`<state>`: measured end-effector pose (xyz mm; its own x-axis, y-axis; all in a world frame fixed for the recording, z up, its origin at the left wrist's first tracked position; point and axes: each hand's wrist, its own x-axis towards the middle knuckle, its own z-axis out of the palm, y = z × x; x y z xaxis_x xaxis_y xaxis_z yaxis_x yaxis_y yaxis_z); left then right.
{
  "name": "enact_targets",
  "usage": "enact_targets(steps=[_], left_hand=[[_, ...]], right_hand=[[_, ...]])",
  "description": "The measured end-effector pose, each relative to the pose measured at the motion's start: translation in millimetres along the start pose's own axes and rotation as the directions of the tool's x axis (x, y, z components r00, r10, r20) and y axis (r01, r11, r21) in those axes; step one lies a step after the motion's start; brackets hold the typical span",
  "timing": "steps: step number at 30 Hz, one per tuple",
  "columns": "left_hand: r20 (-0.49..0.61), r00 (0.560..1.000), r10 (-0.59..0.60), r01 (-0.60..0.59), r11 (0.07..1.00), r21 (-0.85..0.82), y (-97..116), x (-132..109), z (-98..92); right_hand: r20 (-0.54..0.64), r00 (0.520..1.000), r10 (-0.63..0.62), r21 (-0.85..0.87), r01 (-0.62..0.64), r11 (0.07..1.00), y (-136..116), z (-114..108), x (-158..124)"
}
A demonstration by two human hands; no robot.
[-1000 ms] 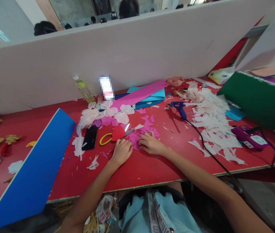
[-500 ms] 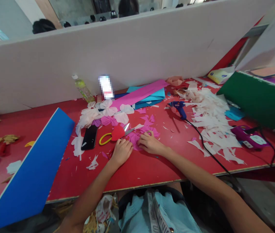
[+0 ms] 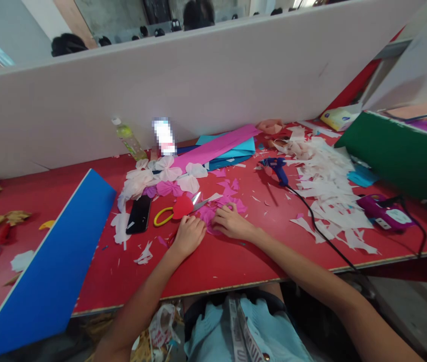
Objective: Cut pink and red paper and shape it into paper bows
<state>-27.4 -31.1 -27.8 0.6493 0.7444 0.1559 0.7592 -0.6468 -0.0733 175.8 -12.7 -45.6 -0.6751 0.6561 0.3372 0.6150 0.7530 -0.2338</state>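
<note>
Pink crepe paper (image 3: 207, 215) lies on the red table between my two hands. My left hand (image 3: 189, 235) rests on the table with its fingers curled in at the paper's left edge. From the right, my right hand (image 3: 232, 223) bends its fingers onto the same paper, fingertips pressed together. Just beyond my left hand are scissors (image 3: 163, 217) with a yellow handle, their blades pointing right, and a red heart-shaped piece (image 3: 183, 207) lies over them. More pink scraps (image 3: 230, 187) are scattered behind the hands.
White and pink paper flowers (image 3: 168, 168), a black phone (image 3: 139, 214), a bottle (image 3: 129, 141) and a lit phone (image 3: 164, 137) stand or lie to the left. Rightward are a blue glue gun (image 3: 276, 168) with cord, white paper strips (image 3: 330, 186) and a purple device (image 3: 385, 213). Blue (image 3: 55, 261) and green (image 3: 398, 161) boards flank them.
My right hand has shifted very slightly left on the pink paper. My left hand stays in place, and the view has tilted a little.
</note>
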Motion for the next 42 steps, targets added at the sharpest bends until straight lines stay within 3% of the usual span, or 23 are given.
enact_targets(steps=[8, 17, 29, 42], left_hand=[[0.029, 0.999, 0.041, -0.042, 0.998, 0.04, 1.1, 1.1, -1.8], [-0.05, 0.995, 0.085, -0.082, 0.995, 0.062, 2.4, 1.5, -0.4], [-0.095, 0.985, 0.144, -0.135, 0.986, 0.095, 4.2, 1.5, -0.8], [-0.105, 0.981, 0.16, -0.149, 0.983, 0.112, 3.4, 0.4, -1.3]], right_hand=[[-0.022, 0.999, -0.025, -0.008, 0.025, 1.0, -3.4, 0.0, 2.8], [-0.054, 0.996, -0.071, -0.046, 0.068, 0.997, -4.2, 6.7, 2.5], [-0.002, 0.998, -0.058, -0.022, 0.058, 0.998, -8.4, 2.6, 4.2], [0.025, 0.998, -0.063, -0.107, 0.066, 0.992, -2.8, 4.5, 3.6]])
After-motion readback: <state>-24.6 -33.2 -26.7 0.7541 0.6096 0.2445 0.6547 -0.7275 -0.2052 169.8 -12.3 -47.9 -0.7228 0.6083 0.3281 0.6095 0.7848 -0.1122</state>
